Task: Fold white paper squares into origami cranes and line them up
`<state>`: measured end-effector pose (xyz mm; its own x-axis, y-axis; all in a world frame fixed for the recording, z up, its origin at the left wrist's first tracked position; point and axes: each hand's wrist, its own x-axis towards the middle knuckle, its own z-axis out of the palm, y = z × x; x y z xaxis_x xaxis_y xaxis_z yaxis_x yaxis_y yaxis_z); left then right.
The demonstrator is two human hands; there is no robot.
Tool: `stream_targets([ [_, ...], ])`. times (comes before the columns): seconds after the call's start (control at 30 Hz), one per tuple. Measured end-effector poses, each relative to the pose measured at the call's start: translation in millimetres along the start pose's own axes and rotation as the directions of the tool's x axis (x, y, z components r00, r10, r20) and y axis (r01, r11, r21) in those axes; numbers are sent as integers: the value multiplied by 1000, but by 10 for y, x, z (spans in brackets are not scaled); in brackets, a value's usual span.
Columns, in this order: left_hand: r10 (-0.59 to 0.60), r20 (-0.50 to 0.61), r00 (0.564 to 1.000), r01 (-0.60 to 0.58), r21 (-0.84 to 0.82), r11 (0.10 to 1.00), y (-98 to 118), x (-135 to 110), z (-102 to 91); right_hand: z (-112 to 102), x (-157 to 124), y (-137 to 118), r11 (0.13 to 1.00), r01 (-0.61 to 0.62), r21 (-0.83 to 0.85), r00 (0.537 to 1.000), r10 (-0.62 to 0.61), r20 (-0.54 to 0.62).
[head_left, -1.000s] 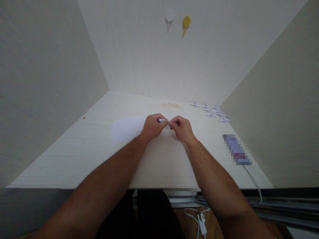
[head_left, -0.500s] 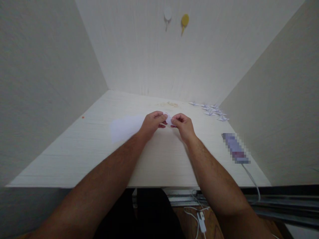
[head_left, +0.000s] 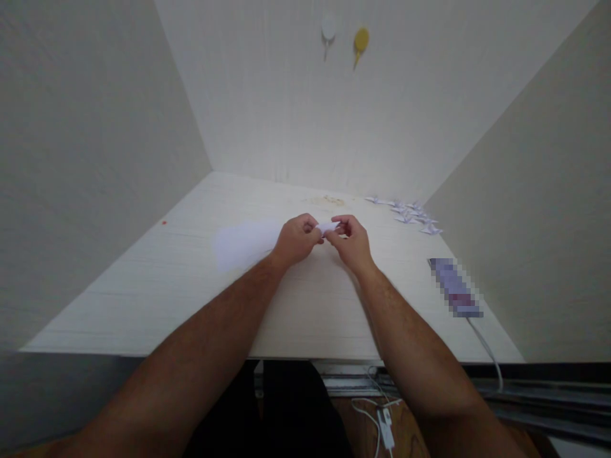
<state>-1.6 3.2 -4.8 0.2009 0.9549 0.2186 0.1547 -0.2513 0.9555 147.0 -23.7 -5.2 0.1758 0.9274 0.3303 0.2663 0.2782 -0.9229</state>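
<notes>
Between both hands, a little above the table, is a small folded piece of white paper (head_left: pixel 326 227). My left hand (head_left: pixel 300 239) pinches its left end with thumb and fingers. On the right side my right hand (head_left: pixel 351 240) grips it, thumb low and index finger curled over the top. The fingers cover much of the paper, so its exact folds cannot be made out. Beside my left wrist lies a flat stack of white paper sheets (head_left: pixel 243 243).
Several folded white paper cranes (head_left: pixel 410 215) sit at the back right of the white table (head_left: pixel 305 305). A blurred-out phone-like device (head_left: pixel 454 286) with a white cable lies near the right wall. Two hooks, one white (head_left: pixel 328 28) and one yellow (head_left: pixel 361 41), are on the back wall.
The paper has turned between the hands and now shows as a narrow, level strip. My right index finger has lifted onto its upper edge. The view has shifted slightly.
</notes>
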Motion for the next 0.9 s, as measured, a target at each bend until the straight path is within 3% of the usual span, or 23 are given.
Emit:
stream_targets([
  [0.07,13,24,1000,-14,67,998,14,-12,-8,-28,2,12,982,148,-114,987,-154,-43],
  [0.2,47,41,998,-52,132,990,53,-21,-26,-77,0,52,916,337,-217,941,-334,49],
  [0.43,-53,138,989,79,-189,979,56,-20,-17,-64,-1,112,926,266,-269,961,-275,5],
  [0.6,-118,82,990,125,-87,988,77,-38,-6,-58,-19,102,903,250,-349,965,-261,17],
  [0.9,-103,6,995,103,-183,978,-3,-15,36,-76,-37,73,807,334,-487,934,-351,59],
])
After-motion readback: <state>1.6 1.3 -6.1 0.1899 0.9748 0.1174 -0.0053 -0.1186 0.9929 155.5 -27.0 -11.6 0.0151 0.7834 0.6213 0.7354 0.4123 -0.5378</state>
